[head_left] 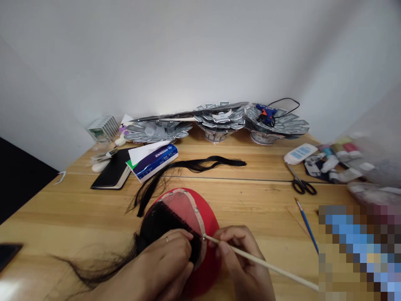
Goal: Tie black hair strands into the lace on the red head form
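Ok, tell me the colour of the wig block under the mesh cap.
Red, best seen in the head view: the wig block is plain, solid red.

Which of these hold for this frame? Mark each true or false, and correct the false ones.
The right hand grips a thin wooden stick. True.
The left hand wears a ring. True.
The scissors sit on the red dome form. False: they lie on the wooden table, apart from the red dome form.
The blue glue gun lies on the black notebook. False: it rests on the rightmost silver fan-shaped piece.
A long lock of black hair lies on the table beyond the form. True.
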`<state>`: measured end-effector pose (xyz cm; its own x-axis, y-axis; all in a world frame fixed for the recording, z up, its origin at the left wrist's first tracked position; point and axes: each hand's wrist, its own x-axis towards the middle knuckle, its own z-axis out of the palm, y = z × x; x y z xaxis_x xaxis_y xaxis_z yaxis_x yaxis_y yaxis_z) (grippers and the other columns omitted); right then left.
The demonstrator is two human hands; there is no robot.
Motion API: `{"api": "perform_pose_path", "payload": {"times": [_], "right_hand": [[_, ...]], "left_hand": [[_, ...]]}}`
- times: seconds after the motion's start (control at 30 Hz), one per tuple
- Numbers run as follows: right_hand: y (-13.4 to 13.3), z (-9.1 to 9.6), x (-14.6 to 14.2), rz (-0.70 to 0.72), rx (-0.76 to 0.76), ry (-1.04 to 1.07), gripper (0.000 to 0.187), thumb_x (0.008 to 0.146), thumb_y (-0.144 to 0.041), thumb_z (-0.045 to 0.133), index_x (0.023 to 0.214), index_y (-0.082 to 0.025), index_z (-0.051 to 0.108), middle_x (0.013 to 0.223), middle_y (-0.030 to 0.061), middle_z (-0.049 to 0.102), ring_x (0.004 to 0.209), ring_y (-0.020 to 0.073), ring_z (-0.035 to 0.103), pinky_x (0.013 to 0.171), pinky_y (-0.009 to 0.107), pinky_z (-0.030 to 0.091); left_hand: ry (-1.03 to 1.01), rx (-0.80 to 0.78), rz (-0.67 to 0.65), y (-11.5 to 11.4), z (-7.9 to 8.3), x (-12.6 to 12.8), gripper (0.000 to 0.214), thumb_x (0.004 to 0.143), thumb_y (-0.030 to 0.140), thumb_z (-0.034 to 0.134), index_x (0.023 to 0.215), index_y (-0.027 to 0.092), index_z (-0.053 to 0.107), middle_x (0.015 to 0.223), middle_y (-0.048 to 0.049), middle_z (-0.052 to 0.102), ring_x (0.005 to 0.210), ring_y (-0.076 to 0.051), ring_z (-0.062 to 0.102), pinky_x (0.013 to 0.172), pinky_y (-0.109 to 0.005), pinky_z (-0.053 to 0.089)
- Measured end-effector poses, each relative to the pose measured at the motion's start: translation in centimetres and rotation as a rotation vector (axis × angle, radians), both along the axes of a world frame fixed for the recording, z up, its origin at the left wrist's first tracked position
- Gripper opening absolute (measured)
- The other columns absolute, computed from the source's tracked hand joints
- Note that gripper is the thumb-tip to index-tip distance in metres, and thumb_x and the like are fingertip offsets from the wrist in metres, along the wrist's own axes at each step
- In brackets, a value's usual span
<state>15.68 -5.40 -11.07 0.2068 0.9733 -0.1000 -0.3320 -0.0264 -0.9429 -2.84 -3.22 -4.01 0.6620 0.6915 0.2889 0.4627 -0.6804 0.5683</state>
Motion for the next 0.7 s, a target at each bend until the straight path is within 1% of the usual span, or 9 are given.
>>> {"api": "perform_pose_path", "payload": {"times": [0.13, 0.23, 0.37, 0.43, 0.5, 0.53, 0.6, 0.63, 0.7], "right_hand": [[0.6, 0.0, 0.7, 0.100, -0.082, 0.128, 0.036, 0.078, -0.052, 0.090, 0.078, -0.023, 0.069, 0.065, -0.0008, 0.071, 0.060, 0.0144, 0.059, 0.061, 0.025, 0.046], [1.0, -0.1, 1.0, 0.174, -0.098, 0.159, 0.041, 0.076, -0.054, 0.091, 0.078, -0.022, 0.066, 0.062, -0.0012, 0.071, 0.056, 0.0130, 0.054, 0.058, 0.023, 0.040], [1.2, -0.1, 1.1, 0.227, -0.077, 0.168, 0.042, 0.075, -0.056, 0.091, 0.077, -0.021, 0.066, 0.062, 0.0000, 0.073, 0.056, 0.0136, 0.052, 0.059, 0.025, 0.037], [1.2, -0.1, 1.2, 0.243, -0.075, 0.181, 0.042, 0.075, -0.056, 0.091, 0.077, -0.021, 0.066, 0.063, 0.0002, 0.073, 0.056, 0.0144, 0.053, 0.059, 0.025, 0.036], [1.1, 0.0, 1.2, 0.259, -0.087, 0.201, 0.041, 0.076, -0.054, 0.091, 0.078, -0.021, 0.067, 0.064, -0.0002, 0.073, 0.058, 0.0147, 0.054, 0.059, 0.025, 0.036], [1.1, 0.1, 1.2, 0.265, -0.095, 0.215, 0.039, 0.076, -0.053, 0.091, 0.079, -0.022, 0.068, 0.064, -0.0007, 0.072, 0.059, 0.0146, 0.054, 0.060, 0.025, 0.036], [1.1, 0.3, 1.3, 0.269, -0.108, 0.242, 0.035, 0.078, -0.048, 0.091, 0.080, -0.022, 0.068, 0.066, -0.0016, 0.072, 0.060, 0.0143, 0.054, 0.061, 0.025, 0.037], [1.2, 0.4, 1.3, 0.269, -0.112, 0.249, 0.034, 0.078, -0.047, 0.091, 0.079, -0.022, 0.067, 0.066, -0.0018, 0.072, 0.060, 0.0143, 0.054, 0.062, 0.025, 0.038], [1.2, 0.5, 1.3, 0.272, -0.122, 0.255, 0.035, 0.078, -0.047, 0.091, 0.077, -0.022, 0.066, 0.065, -0.0019, 0.071, 0.060, 0.0144, 0.053, 0.062, 0.025, 0.038]], "left_hand": [[-0.005, -0.182, 0.010, -0.2, -0.1, -0.7, 0.028, 0.111, 0.024, 0.035, 0.089, 0.023, 0.052, 0.084, 0.0023, 0.064, 0.072, -0.011, 0.063, 0.071, -0.014, 0.053], [-0.082, -0.325, 0.040, -0.3, 0.0, -1.1, 0.033, 0.114, 0.035, 0.033, 0.090, 0.023, 0.052, 0.085, 0.0028, 0.063, 0.073, -0.010, 0.061, 0.070, -0.012, 0.052], [-0.207, -0.402, 0.036, -0.1, 0.0, -1.1, 0.043, 0.115, 0.045, 0.033, 0.088, 0.023, 0.057, 0.087, 0.0021, 0.067, 0.082, -0.010, 0.067, 0.079, -0.013, 0.054], [-0.237, -0.347, 0.042, -0.1, 0.0, -1.0, 0.043, 0.115, 0.043, 0.034, 0.087, 0.023, 0.060, 0.088, 0.0015, 0.070, 0.087, -0.011, 0.070, 0.084, -0.014, 0.057], [-0.211, -0.159, 0.000, -0.2, -0.2, -0.8, 0.036, 0.115, 0.035, 0.040, 0.089, 0.023, 0.062, 0.086, 0.0028, 0.074, 0.087, -0.010, 0.073, 0.098, -0.017, 0.056], [-0.163, -0.044, -0.035, -0.4, -0.3, -0.7, 0.029, 0.114, 0.029, 0.044, 0.093, 0.022, 0.064, 0.088, 0.0036, 0.076, 0.088, -0.009, 0.074, 0.109, -0.019, 0.051], [-0.022, 0.138, -0.119, -0.7, -0.4, -0.6, 0.016, 0.110, 0.018, 0.052, 0.104, 0.019, 0.066, 0.095, 0.0036, 0.080, 0.098, -0.008, 0.076, 0.126, -0.024, 0.032], [0.037, 0.189, -0.153, -0.8, -0.4, -0.6, 0.014, 0.109, 0.014, 0.054, 0.106, 0.018, 0.067, 0.098, 0.0033, 0.081, 0.104, -0.007, 0.075, 0.129, -0.025, 0.025], [0.112, 0.215, -0.187, -1.0, -0.3, -0.6, 0.017, 0.109, 0.012, 0.052, 0.104, 0.017, 0.068, 0.102, 0.0027, 0.082, 0.112, -0.007, 0.073, 0.130, -0.026, 0.017]]}}
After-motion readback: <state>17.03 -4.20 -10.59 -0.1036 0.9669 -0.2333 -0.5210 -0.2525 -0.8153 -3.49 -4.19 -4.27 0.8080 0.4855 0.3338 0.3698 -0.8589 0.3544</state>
